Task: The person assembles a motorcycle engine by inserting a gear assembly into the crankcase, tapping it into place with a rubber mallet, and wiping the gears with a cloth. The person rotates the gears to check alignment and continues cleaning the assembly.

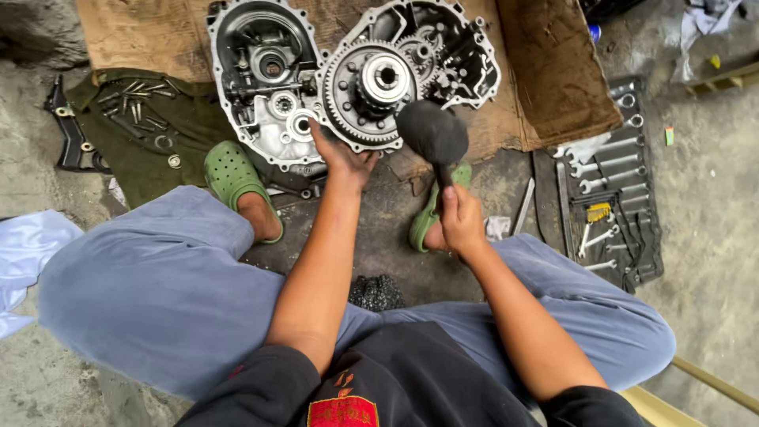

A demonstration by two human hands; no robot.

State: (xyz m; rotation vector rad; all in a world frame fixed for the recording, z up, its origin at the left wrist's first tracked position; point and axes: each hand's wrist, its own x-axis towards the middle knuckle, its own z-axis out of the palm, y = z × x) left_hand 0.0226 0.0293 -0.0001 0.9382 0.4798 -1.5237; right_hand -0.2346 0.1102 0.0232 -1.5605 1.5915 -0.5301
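Concrete floor, cardboard (545, 71) at its far edge. My right hand (461, 221) is clamped on a mallet (432, 133), head-heavy, best gripped low. My left hand (341, 158), fingers spread, presses the heavy gear (371, 91) on the case (261, 79).

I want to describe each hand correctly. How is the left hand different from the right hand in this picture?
The left hand reaches forward and rests on the gearbox housing, beside the large toothed gear; the right hand stays nearer the body, off the housing. The left hand holds no tool, while the right hand grips the handle of a black mallet, head raised. Both are bare.
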